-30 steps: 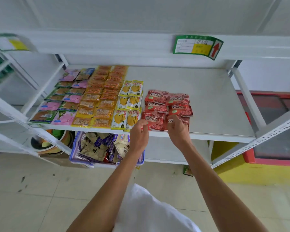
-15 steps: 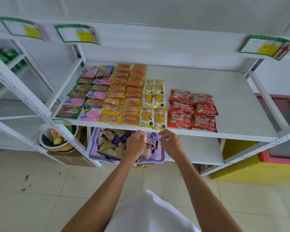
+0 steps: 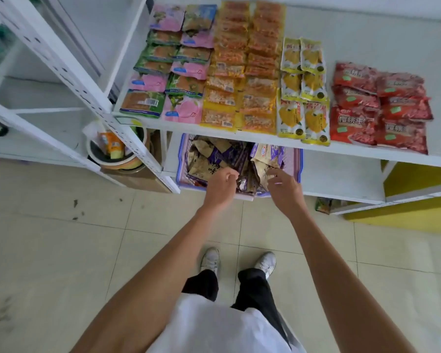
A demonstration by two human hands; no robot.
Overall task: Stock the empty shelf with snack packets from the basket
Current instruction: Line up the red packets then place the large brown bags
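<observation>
White shelf (image 3: pixel 367 42) holds rows of snack packets (image 3: pixel 239 72). Below it sits the basket (image 3: pixel 181 159) with brown packets (image 3: pixel 206 161). Left hand (image 3: pixel 220 186) and right hand (image 3: pixel 284 188) reach in, curled; I cannot tell if they hold any.

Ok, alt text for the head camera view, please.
A person's left hand and right hand reach into a purple basket of brown-and-purple snack packets on the lower shelf. The shelf above holds rows of pink, green, orange, yellow and red packets.

Left hand (image 3: pixel 220 186), right hand (image 3: pixel 283 186) reaching forward-down, both curled.
</observation>
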